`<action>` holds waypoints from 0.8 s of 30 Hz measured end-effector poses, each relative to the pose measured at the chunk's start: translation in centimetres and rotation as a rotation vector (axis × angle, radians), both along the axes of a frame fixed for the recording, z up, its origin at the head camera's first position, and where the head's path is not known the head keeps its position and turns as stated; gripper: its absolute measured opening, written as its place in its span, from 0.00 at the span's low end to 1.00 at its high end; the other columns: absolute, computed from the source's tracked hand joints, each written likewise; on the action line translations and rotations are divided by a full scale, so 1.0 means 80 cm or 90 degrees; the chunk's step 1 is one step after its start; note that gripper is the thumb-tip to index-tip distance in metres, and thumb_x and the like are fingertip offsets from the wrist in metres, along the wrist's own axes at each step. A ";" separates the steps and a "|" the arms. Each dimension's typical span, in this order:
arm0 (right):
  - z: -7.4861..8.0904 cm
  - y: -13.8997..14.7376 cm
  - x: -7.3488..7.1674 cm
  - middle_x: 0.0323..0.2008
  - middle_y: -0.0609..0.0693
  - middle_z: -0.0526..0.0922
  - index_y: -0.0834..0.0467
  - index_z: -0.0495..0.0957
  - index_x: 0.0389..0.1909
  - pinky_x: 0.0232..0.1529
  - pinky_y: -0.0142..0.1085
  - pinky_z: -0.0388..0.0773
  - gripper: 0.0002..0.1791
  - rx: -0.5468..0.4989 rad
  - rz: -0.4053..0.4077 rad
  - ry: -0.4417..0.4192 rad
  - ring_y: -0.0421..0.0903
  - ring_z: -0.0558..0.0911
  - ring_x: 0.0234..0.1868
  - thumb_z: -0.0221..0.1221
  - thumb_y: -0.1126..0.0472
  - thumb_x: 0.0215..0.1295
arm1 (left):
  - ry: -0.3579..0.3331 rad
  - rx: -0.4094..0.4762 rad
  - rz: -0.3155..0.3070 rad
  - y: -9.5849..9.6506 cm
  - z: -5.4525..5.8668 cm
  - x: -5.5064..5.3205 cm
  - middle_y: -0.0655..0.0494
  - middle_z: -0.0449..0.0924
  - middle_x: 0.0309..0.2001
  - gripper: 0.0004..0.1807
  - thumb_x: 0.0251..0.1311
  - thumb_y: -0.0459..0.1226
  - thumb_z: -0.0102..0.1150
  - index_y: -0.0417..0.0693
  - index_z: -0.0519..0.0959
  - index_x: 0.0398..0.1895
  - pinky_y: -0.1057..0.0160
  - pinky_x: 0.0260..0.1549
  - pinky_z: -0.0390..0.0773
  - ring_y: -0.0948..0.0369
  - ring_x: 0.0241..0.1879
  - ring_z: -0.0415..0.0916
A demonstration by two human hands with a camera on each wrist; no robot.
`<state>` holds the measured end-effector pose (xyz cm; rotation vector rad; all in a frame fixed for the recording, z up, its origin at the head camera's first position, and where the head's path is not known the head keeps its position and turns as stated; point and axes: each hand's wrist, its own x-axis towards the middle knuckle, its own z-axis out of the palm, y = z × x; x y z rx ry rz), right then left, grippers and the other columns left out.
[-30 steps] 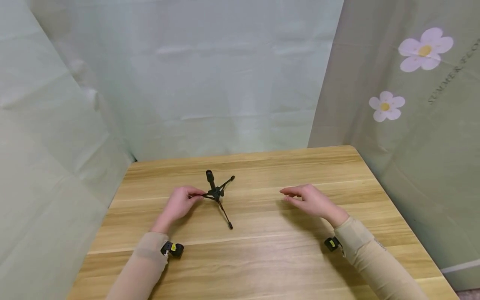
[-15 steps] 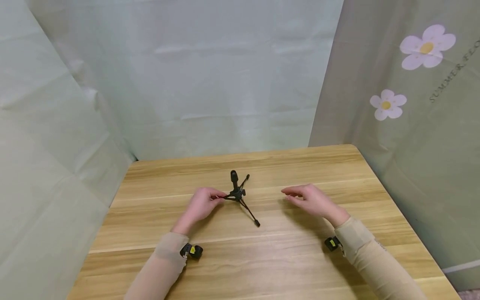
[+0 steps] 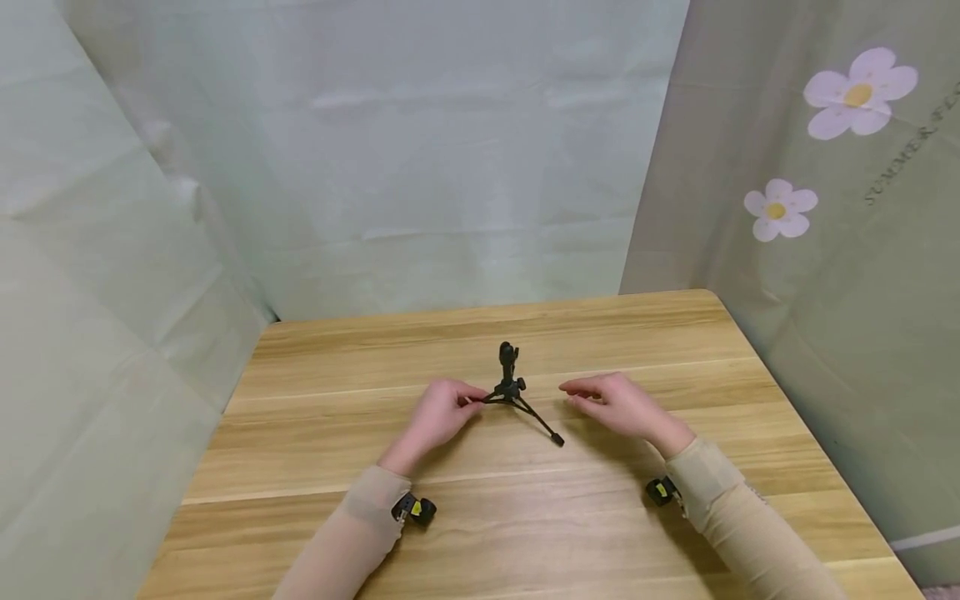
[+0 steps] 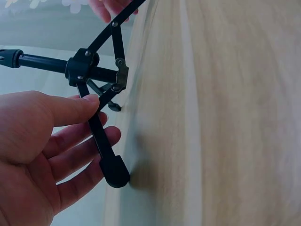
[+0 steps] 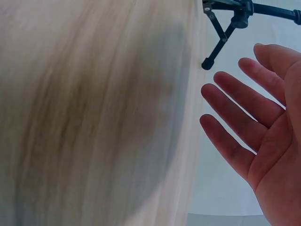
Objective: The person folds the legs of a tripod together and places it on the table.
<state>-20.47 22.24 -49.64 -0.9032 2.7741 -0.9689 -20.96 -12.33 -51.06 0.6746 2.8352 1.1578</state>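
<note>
A small black tabletop tripod stand (image 3: 509, 388), its short post upright with a clip-like head (image 3: 507, 352), stands near the middle of the table. My left hand (image 3: 442, 412) pinches one of its legs from the left. In the left wrist view, the thumb and fingers close around that leg (image 4: 101, 136), just above its rubber foot (image 4: 114, 171). My right hand (image 3: 613, 403) hovers to the right of the stand, apart from it, holding nothing. The right wrist view shows its fingers (image 5: 235, 117) loosely extended. One rear leg is hidden in the head view.
The wooden table (image 3: 540, 517) has a rounded far right corner. Pale cloth (image 3: 465, 167) hangs behind it and on both sides, with printed flowers (image 3: 780, 210) on the right. Small black cameras sit on both wrists.
My left hand has moved the tripod stand to the right across the table, turning it somewhat. The stand is now closer to my right hand, which has stayed nearly still.
</note>
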 end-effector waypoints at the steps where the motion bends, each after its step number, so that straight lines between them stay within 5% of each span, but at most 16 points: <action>1: 0.000 -0.001 0.000 0.58 0.51 0.88 0.60 0.84 0.64 0.58 0.50 0.83 0.17 0.000 0.001 0.000 0.47 0.87 0.57 0.62 0.60 0.79 | -0.002 0.001 0.001 0.001 0.000 0.001 0.54 0.92 0.44 0.09 0.65 0.31 0.73 0.47 0.93 0.47 0.58 0.43 0.84 0.63 0.40 0.86; 17: -0.003 -0.008 -0.004 0.57 0.52 0.88 0.59 0.84 0.64 0.58 0.49 0.83 0.18 -0.007 0.013 -0.012 0.47 0.87 0.56 0.63 0.58 0.79 | -0.033 0.046 0.017 -0.016 -0.005 0.007 0.55 0.91 0.44 0.10 0.65 0.33 0.74 0.45 0.91 0.49 0.53 0.48 0.85 0.61 0.41 0.86; 24: -0.002 -0.022 -0.008 0.55 0.53 0.90 0.61 0.84 0.64 0.56 0.46 0.84 0.20 -0.014 0.068 -0.029 0.44 0.88 0.52 0.64 0.56 0.78 | -0.045 0.034 0.037 -0.015 -0.008 0.008 0.58 0.91 0.42 0.08 0.64 0.33 0.75 0.48 0.92 0.45 0.55 0.47 0.84 0.64 0.39 0.84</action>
